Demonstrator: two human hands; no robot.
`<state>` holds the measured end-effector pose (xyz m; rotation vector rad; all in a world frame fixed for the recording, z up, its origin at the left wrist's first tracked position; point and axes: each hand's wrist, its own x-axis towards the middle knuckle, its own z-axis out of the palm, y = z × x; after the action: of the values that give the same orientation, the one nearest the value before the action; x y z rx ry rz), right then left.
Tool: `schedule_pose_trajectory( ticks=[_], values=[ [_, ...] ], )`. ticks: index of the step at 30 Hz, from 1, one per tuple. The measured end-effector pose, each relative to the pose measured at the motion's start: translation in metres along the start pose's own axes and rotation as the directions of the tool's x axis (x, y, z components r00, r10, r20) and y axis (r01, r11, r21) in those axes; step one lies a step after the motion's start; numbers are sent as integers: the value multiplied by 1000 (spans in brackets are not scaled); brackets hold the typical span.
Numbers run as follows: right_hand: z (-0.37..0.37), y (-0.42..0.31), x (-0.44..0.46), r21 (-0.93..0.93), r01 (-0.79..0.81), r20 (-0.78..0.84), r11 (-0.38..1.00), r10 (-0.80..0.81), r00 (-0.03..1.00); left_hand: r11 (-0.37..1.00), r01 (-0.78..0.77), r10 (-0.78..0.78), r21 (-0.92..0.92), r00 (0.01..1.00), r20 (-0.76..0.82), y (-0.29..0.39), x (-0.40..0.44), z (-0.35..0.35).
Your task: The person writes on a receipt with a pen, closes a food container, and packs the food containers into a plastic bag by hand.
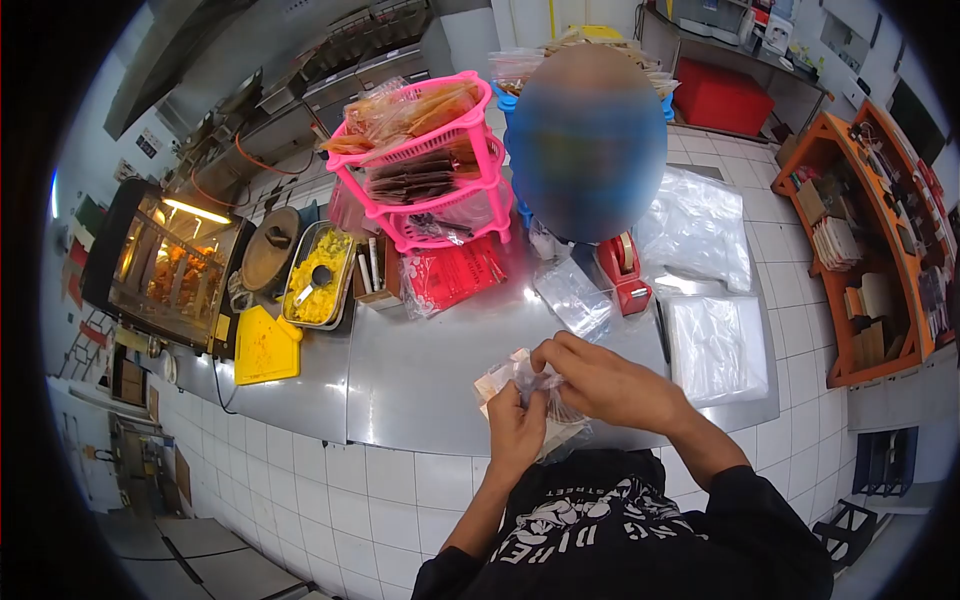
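My left hand (517, 430) is closed, its thumb and fingers pinching a clear plastic bag (566, 425) from the near side. From the right, my right hand (615, 385) has its fingers curled onto the same bag, close to my left fingertips. Pale, paper-like material shows through the crumpled plastic; I cannot make out what it is. The bag is held over the front edge of the steel table (420, 385), close to my black shirt. Just beyond my right hand lie a stack of clear bags (577, 298) and a red tape dispenser (624, 275).
Plastic sleeves (718, 348) lie at the right. A pink tiered rack (440, 205) of packets stands at the back, near red packets (452, 275). Leftward are a tray of yellow food (318, 278), a yellow cutting board (267, 347) and a lit display case (165, 265). A blurred oval hides the back middle.
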<state>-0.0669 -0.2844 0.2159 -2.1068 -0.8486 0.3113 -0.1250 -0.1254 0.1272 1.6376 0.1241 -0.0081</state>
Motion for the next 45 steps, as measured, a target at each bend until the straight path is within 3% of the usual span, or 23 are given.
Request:
schedule_pose_trajectory(
  ticks=[3, 5, 9, 12, 15, 17, 20, 21, 26, 30, 42, 45],
  values=[
    [6, 2, 5, 25, -21, -38, 999, 22, 999, 1000, 29, -29, -1, 999, 44, 8, 2, -6],
    [12, 19, 13, 94, 3, -93, 996, 5, 996, 955, 138, -132, -261, 990, 41, 8, 2, -8],
    [5, 50, 31, 307, -63, 164, 950, 12, 986, 758, 281, -261, -588, 958, 122, -4, 4, -17],
    [11, 93, 51, 531, -69, 314, 845, -120, 942, 716, 297, -268, -632, 953, 144, -2, 6, -20],
    [2, 120, 83, 548, -212, 284, 809, 58, 957, 679, 266, -186, -685, 964, 190, -16, 8, -31],
    [17, 148, 107, 207, -246, -40, 947, 259, 965, 681, 301, -228, -668, 953, 197, -1, 8, -31],
    [56, 215, 142, -262, -263, -465, 929, 117, 877, 634, 360, -267, -684, 932, 244, 12, 6, -26],
    [57, 214, 147, -297, -294, -476, 909, 126, 870, 611, 379, -274, -695, 925, 263, 13, 7, -25],
    [60, 218, 170, -517, -454, -510, 726, 165, 844, 752, 313, -179, -581, 944, 277, -3, 1, -30],
    [52, 221, 181, -566, -464, -481, 681, 184, 857, 804, 268, -137, -530, 952, 274, -8, -2, -36],
    [42, 226, 185, -531, -499, -508, 685, 214, 835, 669, 277, -175, -690, 961, 216, -3, 7, -30],
    [38, 225, 187, -518, -493, -485, 699, 234, 843, 490, 265, -104, -830, 964, 246, 6, 9, -29]
  ],
)
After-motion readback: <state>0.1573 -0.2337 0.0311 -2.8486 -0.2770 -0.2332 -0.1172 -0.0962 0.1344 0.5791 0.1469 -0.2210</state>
